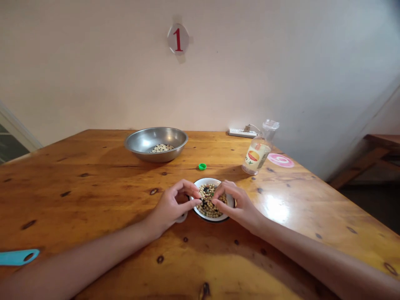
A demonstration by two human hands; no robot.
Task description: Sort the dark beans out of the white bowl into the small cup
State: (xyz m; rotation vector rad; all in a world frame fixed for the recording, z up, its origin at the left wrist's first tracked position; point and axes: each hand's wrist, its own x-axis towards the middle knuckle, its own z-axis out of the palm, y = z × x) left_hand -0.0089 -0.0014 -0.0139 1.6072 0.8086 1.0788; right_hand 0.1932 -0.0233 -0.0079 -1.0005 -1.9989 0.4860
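Observation:
A small white bowl (213, 181) of mixed pale and dark beans (207, 201) sits near the front of the wooden table (78, 187). My left hand (172, 205) reaches in from the left, its thumb and index fingertips close together above the bowl's left side. My right hand (238, 207) curves over the right rim, with its fingertips above the beans. Whether either hand pinches a bean is hidden by the fingers. A small white curved piece (181, 217) shows beneath my left hand.
A steel bowl (156, 139) holding pale beans stands at the far side. Nearby are a green bottle cap (202, 166), a glass bottle (258, 153) with a label, a power strip (242, 133) and a pink round sticker (280, 160). A blue handle (17, 257) lies at the left edge.

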